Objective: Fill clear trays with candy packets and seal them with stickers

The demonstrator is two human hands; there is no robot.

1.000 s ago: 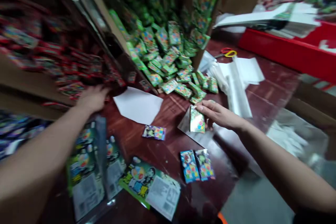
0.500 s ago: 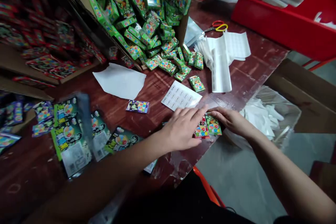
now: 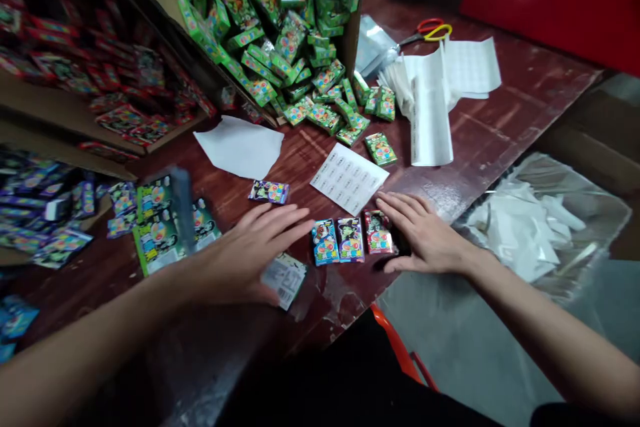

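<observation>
Three small card boxes stand between my hands on the dark red table: a blue box (image 3: pixel 325 242), a purple box (image 3: pixel 351 240) and a red box (image 3: pixel 379 233). My left hand (image 3: pixel 245 253) is spread to the left of the blue one, its palm over a flat printed package (image 3: pixel 286 277) with a barcode. At the right end, my right hand (image 3: pixel 425 233) has its fingers stretched out beside the red box; what lies under its palm is hidden. A sheet of oval stickers (image 3: pixel 349 178) lies just beyond the boxes. A single purple pack (image 3: pixel 269 191) rests past my left fingertips.
Cartons of green boxes (image 3: pixel 280 47) and red boxes (image 3: pixel 115 73) stand at the back left. Scissors (image 3: pixel 434 29) and a curled label strip (image 3: pixel 431 113) lie farther back. Beside the table's right edge is a clear bag of white scraps (image 3: pixel 525 220).
My left hand has moved left, off the boxes, and opened out. The blue and purple boxes now show. My right hand has spread over the right end, and the green box there is hidden.
</observation>
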